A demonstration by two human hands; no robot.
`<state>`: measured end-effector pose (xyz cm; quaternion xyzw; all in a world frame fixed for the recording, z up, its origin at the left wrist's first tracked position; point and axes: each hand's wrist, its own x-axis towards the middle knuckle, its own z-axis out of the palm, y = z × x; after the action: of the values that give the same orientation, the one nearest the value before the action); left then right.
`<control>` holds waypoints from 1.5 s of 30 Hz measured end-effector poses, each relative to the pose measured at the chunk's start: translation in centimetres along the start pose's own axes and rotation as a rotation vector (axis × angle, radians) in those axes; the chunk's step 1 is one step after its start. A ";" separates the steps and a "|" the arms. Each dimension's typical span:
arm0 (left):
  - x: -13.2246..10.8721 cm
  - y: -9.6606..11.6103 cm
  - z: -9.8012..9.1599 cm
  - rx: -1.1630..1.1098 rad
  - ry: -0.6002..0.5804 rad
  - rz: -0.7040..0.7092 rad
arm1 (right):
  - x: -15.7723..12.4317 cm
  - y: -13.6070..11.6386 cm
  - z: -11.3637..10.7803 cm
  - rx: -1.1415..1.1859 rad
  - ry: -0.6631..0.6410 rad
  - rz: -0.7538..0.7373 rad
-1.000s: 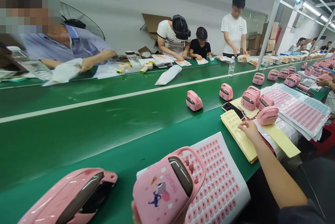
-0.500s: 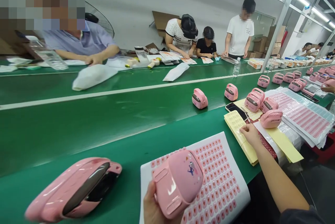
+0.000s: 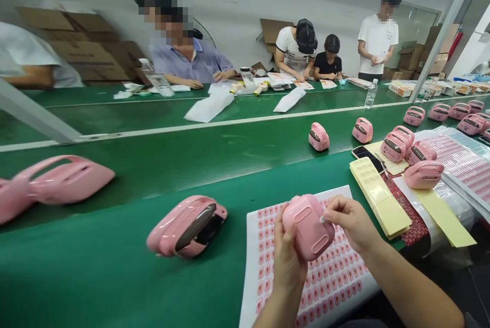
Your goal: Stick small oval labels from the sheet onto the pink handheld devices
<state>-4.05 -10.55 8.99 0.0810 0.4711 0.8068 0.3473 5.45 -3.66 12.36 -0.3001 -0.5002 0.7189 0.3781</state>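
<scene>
1 pink plastic mini printer [image 3: 308, 227] held in both hands above sticker sheet [image 3: 329, 287]. Left hand [image 3: 287, 261] curled round underside, firm hold; right hand [image 3: 354, 220] nearly closed, pinching small white tab [image 3: 322, 219] at printer's side. Shell looks light, stiff, glossy, likely slippery; best gripped by flanks. Second printer [image 3: 187, 227] lies near left; open green desk [image 3: 95, 236] beyond.

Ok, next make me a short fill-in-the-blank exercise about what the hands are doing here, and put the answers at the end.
The left hand holds a ____ plastic device.
The right hand pinches a small ____ piece close to the device.
Below both hands lies a sheet of pink labels on a ____ conveyor belt.

Missing words: pink; white; green.
</scene>
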 end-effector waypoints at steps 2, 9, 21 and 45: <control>-0.1 0.1 -0.1 -0.013 -0.002 0.020 | -0.2 0.5 0.8 -0.015 -0.012 0.020; -0.2 0.1 -0.3 -0.035 0.013 0.036 | -0.2 1.3 0.6 -0.155 0.020 -0.011; 0.0 0.2 -0.3 -0.039 0.026 0.028 | 0.0 1.6 0.7 -0.238 0.013 -0.069; 0.2 0.1 0.1 -0.112 0.094 0.002 | -1.8 1.5 0.4 -0.623 0.103 -0.701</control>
<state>-4.21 -10.38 9.05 0.0239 0.4410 0.8351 0.3281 5.77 -5.70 11.18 -0.2476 -0.7438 0.3476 0.5145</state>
